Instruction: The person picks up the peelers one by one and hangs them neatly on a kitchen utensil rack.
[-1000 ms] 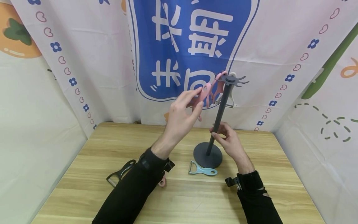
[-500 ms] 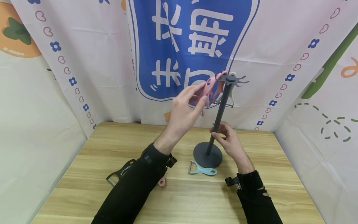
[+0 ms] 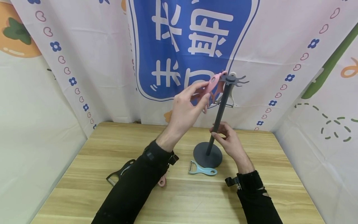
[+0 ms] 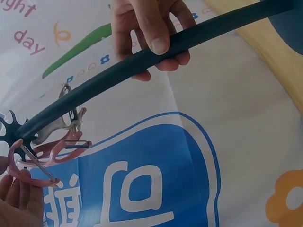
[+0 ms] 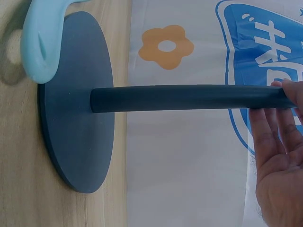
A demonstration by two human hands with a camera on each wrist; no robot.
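Observation:
My left hand (image 3: 185, 105) pinches a pink peeler (image 3: 212, 83) by its handle, its holed end up against the hooks (image 3: 240, 80) at the top of a dark stand (image 3: 219, 113). In the left wrist view the peeler's blade end (image 4: 35, 163) points away from the hooks. Beside it hang another pink peeler (image 3: 219, 89) and a white peeler (image 3: 231, 95). Whether the held peeler's hole is around a hook, I cannot tell. Lower down, the right hand (image 3: 230, 141) holds the stand's pole between thumb and fingers. The round base (image 5: 78, 137) rests on the table.
A light blue peeler (image 3: 205, 171) lies right in front of the base. Further left on the wooden table (image 3: 195, 202) are a black peeler (image 3: 120, 172) and another pink peeler (image 3: 162, 181), both partly hidden by the left sleeve. A printed curtain (image 3: 112, 62) hangs behind the table.
The left hand has moved right and slightly up, bringing the pink peeler from beside the stand's top to its hooks. The right hand has stayed on the pole.

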